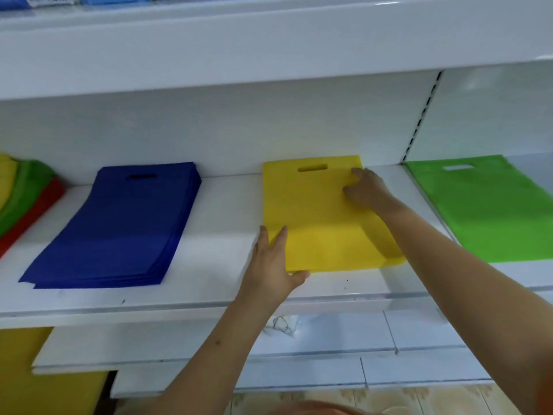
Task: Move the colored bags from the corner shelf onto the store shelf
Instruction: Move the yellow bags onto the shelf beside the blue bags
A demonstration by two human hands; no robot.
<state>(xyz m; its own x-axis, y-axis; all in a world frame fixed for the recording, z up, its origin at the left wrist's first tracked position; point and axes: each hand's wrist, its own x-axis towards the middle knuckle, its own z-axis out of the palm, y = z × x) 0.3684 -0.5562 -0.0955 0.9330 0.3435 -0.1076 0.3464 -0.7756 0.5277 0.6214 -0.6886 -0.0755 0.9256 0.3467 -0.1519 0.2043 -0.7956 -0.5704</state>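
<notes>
A flat stack of yellow bags (317, 217) lies in the middle of the white store shelf (215, 235), handle holes toward the back. My left hand (273, 262) rests at the stack's front left corner, fingers straight along its left edge and thumb against its front edge. My right hand (366, 191) rests on the stack's right side near the back, fingers lightly bent on the top bag. A blue stack (119, 229) lies to the left and a green stack (490, 211) to the right.
At the far left edge of the shelf lies a fanned pile of yellow, green and red bags (21, 199). A white shelf (209, 52) hangs close overhead. Lower white shelves (329, 342) and a yellow panel (36, 393) sit below.
</notes>
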